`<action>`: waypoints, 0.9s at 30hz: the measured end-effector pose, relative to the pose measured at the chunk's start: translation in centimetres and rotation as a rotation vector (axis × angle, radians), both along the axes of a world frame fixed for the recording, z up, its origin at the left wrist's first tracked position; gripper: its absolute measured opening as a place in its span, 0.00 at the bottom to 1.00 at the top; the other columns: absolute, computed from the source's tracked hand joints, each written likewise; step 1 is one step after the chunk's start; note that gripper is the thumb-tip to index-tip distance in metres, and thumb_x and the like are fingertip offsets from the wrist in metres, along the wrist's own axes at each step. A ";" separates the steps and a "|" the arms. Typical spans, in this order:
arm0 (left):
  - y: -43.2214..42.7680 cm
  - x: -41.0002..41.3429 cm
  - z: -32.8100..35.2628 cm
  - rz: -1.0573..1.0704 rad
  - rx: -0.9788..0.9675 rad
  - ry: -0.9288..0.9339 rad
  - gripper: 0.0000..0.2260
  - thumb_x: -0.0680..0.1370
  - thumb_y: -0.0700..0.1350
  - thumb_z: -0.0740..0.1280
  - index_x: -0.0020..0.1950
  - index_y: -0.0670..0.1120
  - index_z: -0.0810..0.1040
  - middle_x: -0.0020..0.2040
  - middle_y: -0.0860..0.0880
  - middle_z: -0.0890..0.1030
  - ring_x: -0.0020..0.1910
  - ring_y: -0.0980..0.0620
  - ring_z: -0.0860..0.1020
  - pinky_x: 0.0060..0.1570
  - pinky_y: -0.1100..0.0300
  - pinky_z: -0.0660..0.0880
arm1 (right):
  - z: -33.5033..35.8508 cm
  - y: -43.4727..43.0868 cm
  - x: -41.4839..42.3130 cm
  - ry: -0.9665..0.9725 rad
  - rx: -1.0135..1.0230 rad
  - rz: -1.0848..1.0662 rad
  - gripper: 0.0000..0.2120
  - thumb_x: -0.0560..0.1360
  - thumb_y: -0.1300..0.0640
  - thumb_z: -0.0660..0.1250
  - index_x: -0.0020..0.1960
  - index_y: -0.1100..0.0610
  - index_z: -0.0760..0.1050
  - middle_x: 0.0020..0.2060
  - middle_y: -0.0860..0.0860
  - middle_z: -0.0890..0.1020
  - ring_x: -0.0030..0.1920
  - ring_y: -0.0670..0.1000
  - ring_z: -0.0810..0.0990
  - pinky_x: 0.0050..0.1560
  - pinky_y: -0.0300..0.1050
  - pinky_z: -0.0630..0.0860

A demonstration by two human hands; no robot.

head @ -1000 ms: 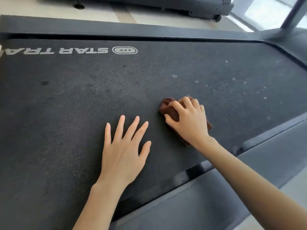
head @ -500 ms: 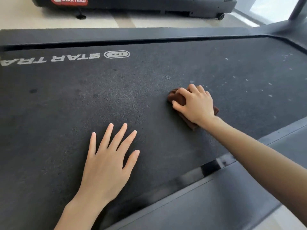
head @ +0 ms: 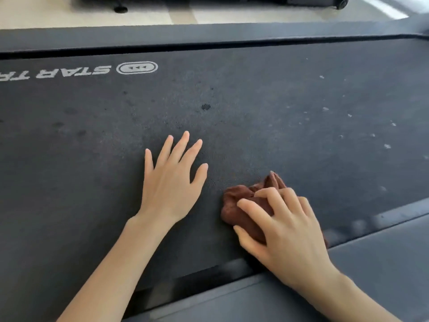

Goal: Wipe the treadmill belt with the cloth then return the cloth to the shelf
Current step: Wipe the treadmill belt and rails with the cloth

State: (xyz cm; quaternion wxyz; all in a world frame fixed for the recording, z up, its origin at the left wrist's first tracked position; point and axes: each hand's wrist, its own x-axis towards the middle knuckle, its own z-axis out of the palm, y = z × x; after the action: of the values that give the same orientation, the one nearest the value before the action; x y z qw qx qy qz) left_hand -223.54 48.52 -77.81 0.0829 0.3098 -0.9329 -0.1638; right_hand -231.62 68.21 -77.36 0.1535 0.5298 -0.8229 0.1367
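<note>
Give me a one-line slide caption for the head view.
Right hand presses the brown cloth on the belt near its edge; left hand rests flat beside it.

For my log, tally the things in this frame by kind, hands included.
Bare hands: 2 (left hand, right hand)
Crumpled brown cloth: 1
Dark grey textured treadmill belt: 1
Total: 4

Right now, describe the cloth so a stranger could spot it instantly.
Find the wide dark treadmill belt with white lettering. Near its closer edge, right of the flat left hand, the right hand grips a bunched cloth. It is the only reddish-brown thing on the belt.
</note>
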 end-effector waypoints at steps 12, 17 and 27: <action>2.1 -1.2 -1.4 -0.007 -0.154 -0.055 0.22 0.80 0.57 0.55 0.74 0.57 0.61 0.76 0.55 0.58 0.76 0.51 0.51 0.73 0.43 0.47 | 0.6 -12.7 -17.1 -0.091 0.166 -0.274 0.21 0.76 0.41 0.58 0.64 0.51 0.71 0.60 0.57 0.73 0.60 0.61 0.69 0.57 0.56 0.66; 2.2 -1.1 -1.1 0.008 -0.136 -0.043 0.21 0.80 0.55 0.56 0.74 0.58 0.61 0.76 0.56 0.58 0.76 0.52 0.51 0.74 0.45 0.46 | 0.7 -4.5 -10.3 -0.060 0.123 -0.125 0.18 0.75 0.43 0.61 0.57 0.53 0.74 0.56 0.59 0.76 0.60 0.65 0.71 0.53 0.59 0.69; 4.1 -1.2 -0.3 0.031 -0.083 -0.102 0.24 0.80 0.53 0.53 0.76 0.50 0.56 0.77 0.50 0.54 0.76 0.48 0.47 0.74 0.47 0.46 | 0.0 1.6 -8.1 -0.022 -0.013 -0.056 0.14 0.71 0.42 0.65 0.46 0.52 0.77 0.42 0.54 0.78 0.44 0.60 0.76 0.40 0.51 0.70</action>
State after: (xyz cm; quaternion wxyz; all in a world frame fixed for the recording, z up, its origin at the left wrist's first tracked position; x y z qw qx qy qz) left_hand -224.77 52.60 -78.16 0.0508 0.3284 -0.9370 -0.1075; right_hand -239.74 69.82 -77.36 0.1516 0.5040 -0.8381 0.1434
